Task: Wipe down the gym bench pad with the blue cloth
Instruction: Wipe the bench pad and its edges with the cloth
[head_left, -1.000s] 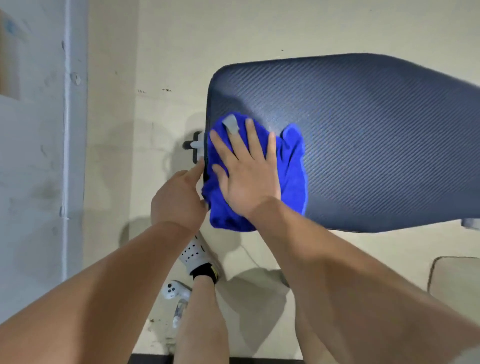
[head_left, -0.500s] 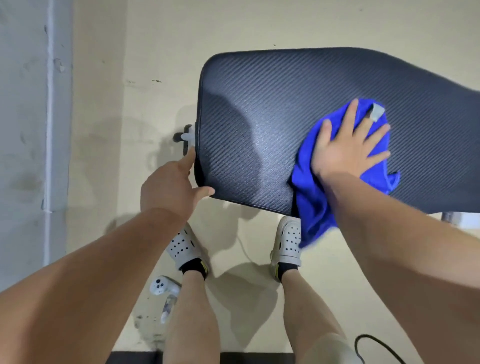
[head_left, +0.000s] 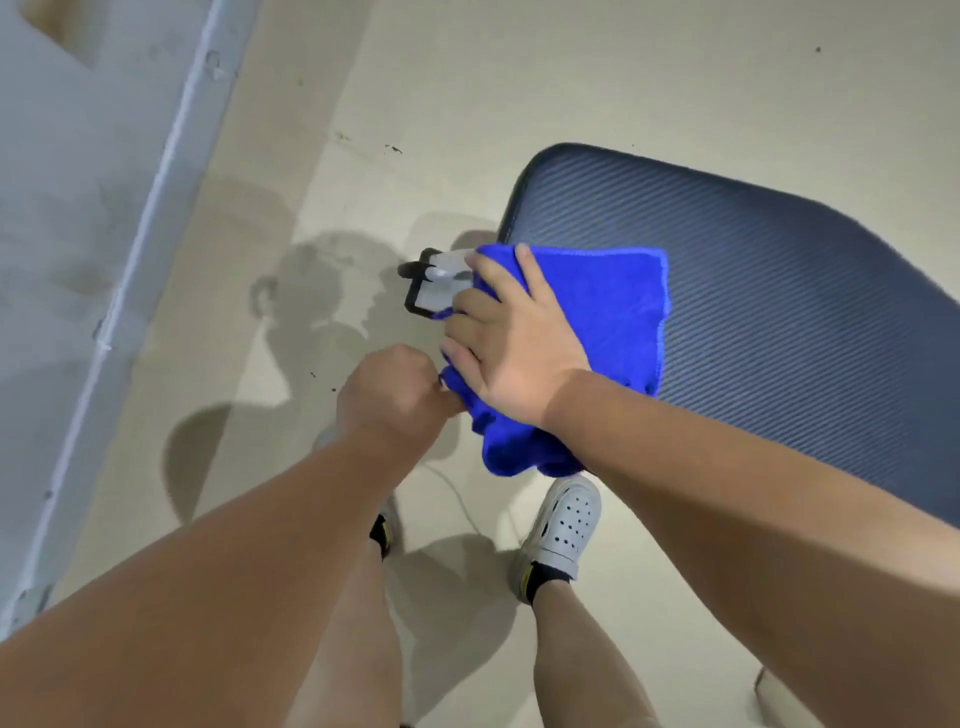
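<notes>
Nearest the camera, two bare forearms reach forward over the person's legs and a pale perforated clog (head_left: 563, 525) on the beige floor (head_left: 597, 78). The left hand (head_left: 392, 397) is curled into a loose fist just beside the near corner of the bench pad (head_left: 779, 291), its knuckles touching the hanging edge of the blue cloth (head_left: 613, 306); whether it pinches a fold of the fabric or only rests against it cannot be told. The right hand (head_left: 511, 338) lies flat and spread on top of the cloth, fingers wrapping over the pad's end, pressing rather than gripping. The cloth sits at that end of the pad, part lying smooth on the top surface and part drooping off the near edge toward the floor. It looks light, soft and limp, likely a microfibre towel, so it should bunch and slide unless held down by a broad palm; pressing from above in its middle seems the surest hold. The pad itself appears firm and ribbed, with a slightly slick vinyl skin that should let the cloth glide. Just beyond the fingers, a black-and-white bracket (head_left: 434, 283) of the frame sticks out from under the pad's end. Farther off, the pad stretches away to the right.
</notes>
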